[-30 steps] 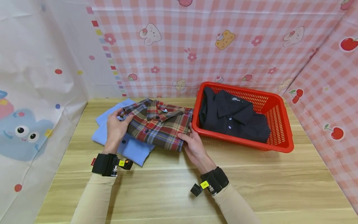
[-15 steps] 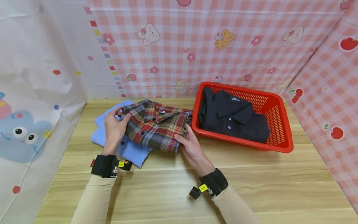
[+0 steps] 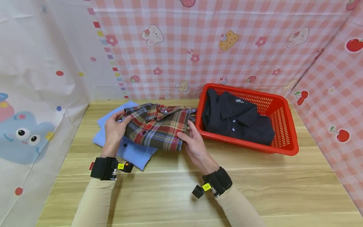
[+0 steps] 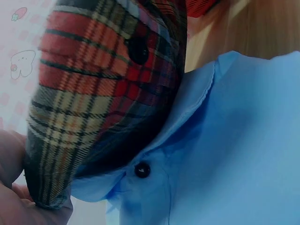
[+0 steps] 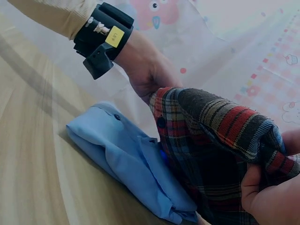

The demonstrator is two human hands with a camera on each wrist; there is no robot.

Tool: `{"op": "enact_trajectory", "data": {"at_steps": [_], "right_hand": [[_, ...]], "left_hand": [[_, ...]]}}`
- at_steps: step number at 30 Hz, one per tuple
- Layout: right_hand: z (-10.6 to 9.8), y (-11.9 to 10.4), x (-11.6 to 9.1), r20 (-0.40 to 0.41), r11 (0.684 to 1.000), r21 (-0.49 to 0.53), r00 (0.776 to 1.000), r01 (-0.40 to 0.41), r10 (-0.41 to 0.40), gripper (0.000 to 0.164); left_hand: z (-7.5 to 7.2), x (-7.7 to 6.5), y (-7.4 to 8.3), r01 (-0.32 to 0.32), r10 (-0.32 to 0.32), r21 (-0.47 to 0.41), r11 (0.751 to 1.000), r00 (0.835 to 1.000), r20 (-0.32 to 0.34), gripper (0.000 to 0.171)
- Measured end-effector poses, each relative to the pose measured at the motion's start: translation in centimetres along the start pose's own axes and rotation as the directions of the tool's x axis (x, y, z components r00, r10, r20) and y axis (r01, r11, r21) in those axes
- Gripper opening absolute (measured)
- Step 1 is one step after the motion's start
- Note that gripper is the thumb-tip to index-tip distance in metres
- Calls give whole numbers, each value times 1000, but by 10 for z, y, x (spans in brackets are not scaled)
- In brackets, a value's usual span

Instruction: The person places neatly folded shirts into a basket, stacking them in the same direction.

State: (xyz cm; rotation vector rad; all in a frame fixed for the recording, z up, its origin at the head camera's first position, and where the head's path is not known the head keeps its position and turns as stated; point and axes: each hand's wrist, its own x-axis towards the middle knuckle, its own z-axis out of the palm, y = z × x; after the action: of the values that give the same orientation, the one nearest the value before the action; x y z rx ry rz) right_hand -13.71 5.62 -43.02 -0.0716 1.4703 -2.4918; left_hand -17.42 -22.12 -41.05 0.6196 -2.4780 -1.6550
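Observation:
A folded plaid shirt (image 3: 158,129) in red, dark green, blue and cream hangs between both hands, partly above a folded light blue shirt (image 3: 136,154). My left hand (image 3: 114,130) pinches its left edge between thumb and fingers. The right hand (image 3: 195,145) grips its lower right side, thumb on top and fingers underneath, mostly hidden. In the left wrist view the plaid shirt (image 4: 89,93) bulges over the blue shirt (image 4: 234,131), which lies below. The right wrist view has the plaid shirt's folded edge (image 5: 234,122) held by the right thumb (image 5: 253,183).
A red plastic basket (image 3: 292,138) with slotted walls stands right of the plaid shirt, close to its right edge. Inside lies a folded black shirt (image 3: 241,119) with a collar. Patterned cloth (image 3: 170,56) hangs behind the wooden table (image 3: 158,201).
The plaid shirt stays in both hands. Its lower right corner first dips and shifts left, then rises slightly, with the right hand following. The basket and blue shirt stay put.

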Motion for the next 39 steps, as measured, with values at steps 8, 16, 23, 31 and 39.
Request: {"op": "enact_trajectory", "data": {"at_steps": [8,16,23,31,39], "right_hand": [[3,-7,2,32,1000,27,999,1,-2,65],[9,-16,3,54,999,43,999,-10,7,68],[13,-23,3,27,997,21,997,-71,70,81],[15,-25,1,53,997,44,997,-57,54,79],[19,-27,1,98,998,54,995,-31,26,76]], "left_hand": [[-3,-4,4,-1,-2,-107,994,1000,-25,49],[-8,-7,12,7,-21,-254,967,998,-52,45],[-13,-11,20,0,-26,-336,942,997,-73,44],[-18,-17,23,-4,-42,-399,917,993,-106,44],[-22,-21,25,-47,-35,-486,873,987,-158,41]]}}
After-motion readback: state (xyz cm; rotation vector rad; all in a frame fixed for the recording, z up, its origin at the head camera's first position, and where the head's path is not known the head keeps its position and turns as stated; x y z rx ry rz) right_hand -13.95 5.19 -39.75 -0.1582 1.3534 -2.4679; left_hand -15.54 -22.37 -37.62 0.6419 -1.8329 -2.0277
